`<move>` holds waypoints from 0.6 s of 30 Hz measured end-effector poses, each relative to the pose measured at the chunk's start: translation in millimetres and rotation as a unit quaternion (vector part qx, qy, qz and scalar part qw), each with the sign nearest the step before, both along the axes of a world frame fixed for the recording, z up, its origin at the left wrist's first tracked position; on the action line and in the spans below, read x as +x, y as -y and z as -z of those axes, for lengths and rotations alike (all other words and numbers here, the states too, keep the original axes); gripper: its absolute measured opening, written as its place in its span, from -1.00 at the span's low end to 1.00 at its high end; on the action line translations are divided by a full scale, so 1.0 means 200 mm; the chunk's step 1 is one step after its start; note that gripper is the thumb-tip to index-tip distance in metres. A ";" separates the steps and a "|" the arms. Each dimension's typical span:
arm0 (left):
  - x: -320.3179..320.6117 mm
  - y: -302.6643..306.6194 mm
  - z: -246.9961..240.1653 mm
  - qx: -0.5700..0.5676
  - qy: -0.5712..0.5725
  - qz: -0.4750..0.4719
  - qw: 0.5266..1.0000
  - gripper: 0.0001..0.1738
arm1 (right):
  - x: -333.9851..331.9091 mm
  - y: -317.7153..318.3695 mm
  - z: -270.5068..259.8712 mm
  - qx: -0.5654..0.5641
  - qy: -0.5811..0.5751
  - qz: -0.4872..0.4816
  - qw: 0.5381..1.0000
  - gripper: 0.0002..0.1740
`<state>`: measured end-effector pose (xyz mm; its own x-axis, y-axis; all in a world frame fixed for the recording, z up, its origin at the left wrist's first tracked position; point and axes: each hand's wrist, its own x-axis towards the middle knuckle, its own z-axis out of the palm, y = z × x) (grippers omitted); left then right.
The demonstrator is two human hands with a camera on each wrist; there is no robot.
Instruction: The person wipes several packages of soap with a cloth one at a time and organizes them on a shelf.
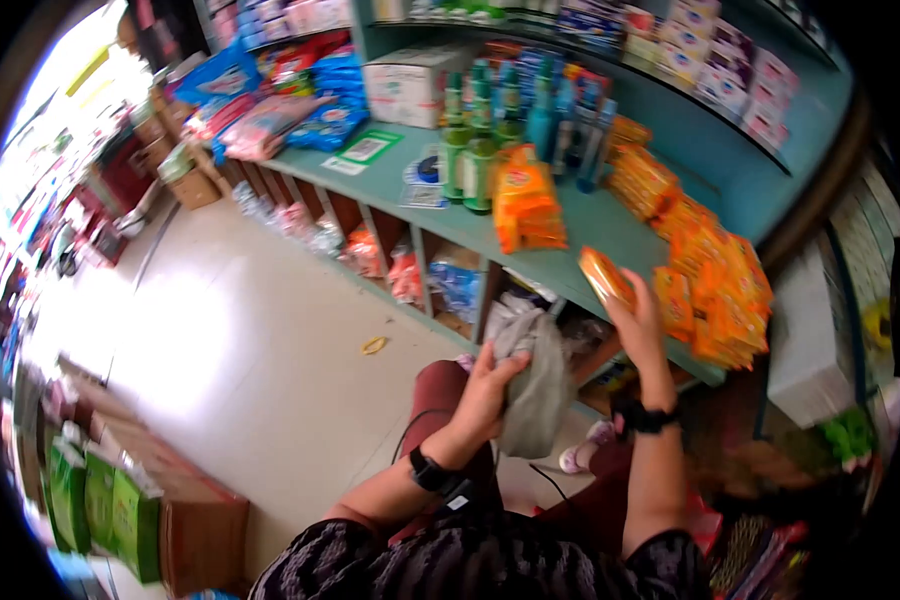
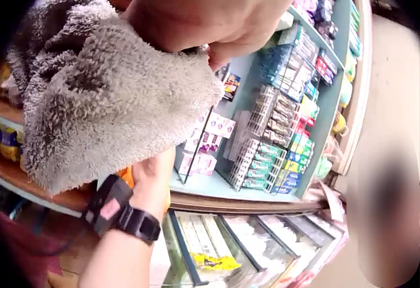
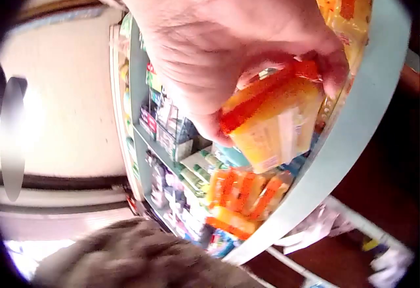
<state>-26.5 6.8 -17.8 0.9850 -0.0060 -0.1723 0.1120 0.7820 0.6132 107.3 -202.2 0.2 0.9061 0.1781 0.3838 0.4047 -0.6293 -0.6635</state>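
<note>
My left hand (image 1: 482, 397) grips a grey cloth (image 1: 538, 390), which hangs down in front of my lap. In the left wrist view the cloth (image 2: 125, 104) shows a fluffy towel-like pile. My right hand (image 1: 642, 325) pinches a small orange packet (image 1: 605, 277) above the counter's front edge. Seen from the right wrist, this packet (image 3: 275, 127) is yellow with red-orange bands and a pale label. A stack of similar orange packets (image 1: 715, 285) lies on the counter just right of that hand. Another orange bundle (image 1: 526, 200) stands farther left, beside green bottles (image 1: 478, 165).
The green counter (image 1: 390, 185) curves around ahead of me, with open cubbies of bagged goods below. Shelves of boxed goods rise behind it. A white box (image 1: 810, 350) stands at the right. Cartons with green packs (image 1: 130, 520) sit at the lower left. A yellow loop (image 1: 374, 345) lies on the floor.
</note>
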 end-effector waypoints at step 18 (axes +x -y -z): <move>0.06 0.18 -0.19 0.392 0.261 -0.155 0.868 -0.44 | -0.70 -0.08 0.04 0.235 -0.063 -0.055 0.968 -0.51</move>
